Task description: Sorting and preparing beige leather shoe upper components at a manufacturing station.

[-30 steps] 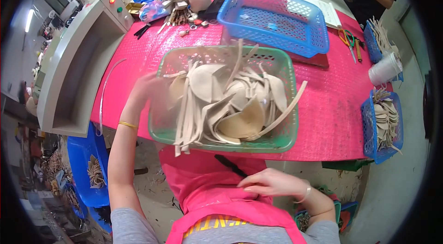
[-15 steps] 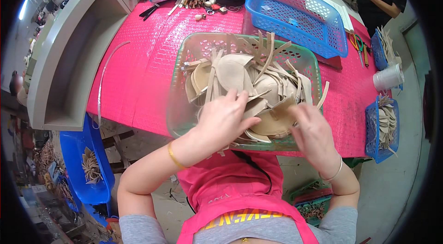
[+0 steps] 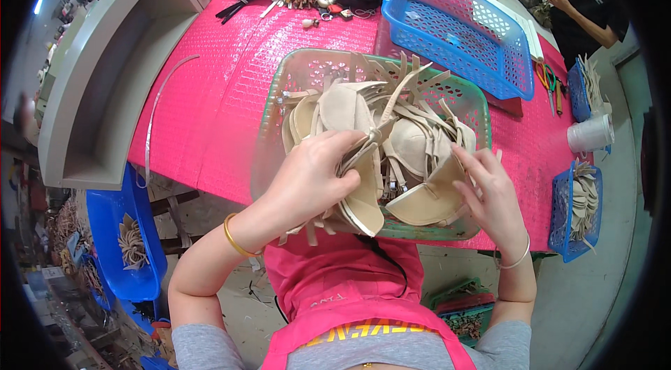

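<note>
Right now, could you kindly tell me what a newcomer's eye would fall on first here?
Probably the shiny pink table cover, spread across the middle of the view. At its near edge, a green basket is heaped with beige strapped pieces, with the left hand gripping some and the right hand at the basket's right side. Beyond it, toward the upper right, sits a bright blue basket.
</note>
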